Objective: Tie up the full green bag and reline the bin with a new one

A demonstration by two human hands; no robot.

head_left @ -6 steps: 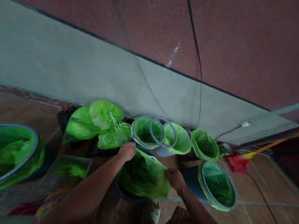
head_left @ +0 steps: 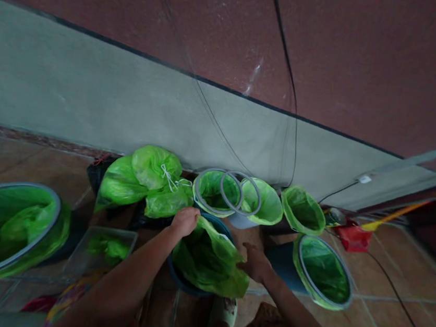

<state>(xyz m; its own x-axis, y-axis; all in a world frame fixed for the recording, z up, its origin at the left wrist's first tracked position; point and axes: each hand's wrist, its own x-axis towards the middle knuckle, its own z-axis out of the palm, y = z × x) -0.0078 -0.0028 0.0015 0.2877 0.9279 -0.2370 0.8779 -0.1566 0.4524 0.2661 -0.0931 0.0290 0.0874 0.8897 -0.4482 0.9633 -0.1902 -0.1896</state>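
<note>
A green plastic bag (head_left: 210, 262) lines a dark blue bin (head_left: 179, 281) standing right in front of me. My left hand (head_left: 185, 221) is closed on the bag's upper left edge, at the bin's far rim. At the bag's right side is my right hand (head_left: 254, 262), its fingers apart; whether a fingertip still touches the plastic I cannot tell. The right part of the bag sags over the bin's near right rim. Two grey rings (head_left: 240, 193) lie overlapping across the lined bins just beyond.
Lined bins stand along the wall, one bin (head_left: 303, 211) at right. A tilted lined bin (head_left: 325, 273) is beside my right hand. Tied green bags (head_left: 154, 169), a clear box (head_left: 82, 242) and a large bin (head_left: 6, 260) are on the left. A red dustpan (head_left: 353, 238) lies far right.
My right hand's fingers have spread, and the bag's right edge has slipped out of them and dropped lower. My left hand keeps its hold on the bag.
</note>
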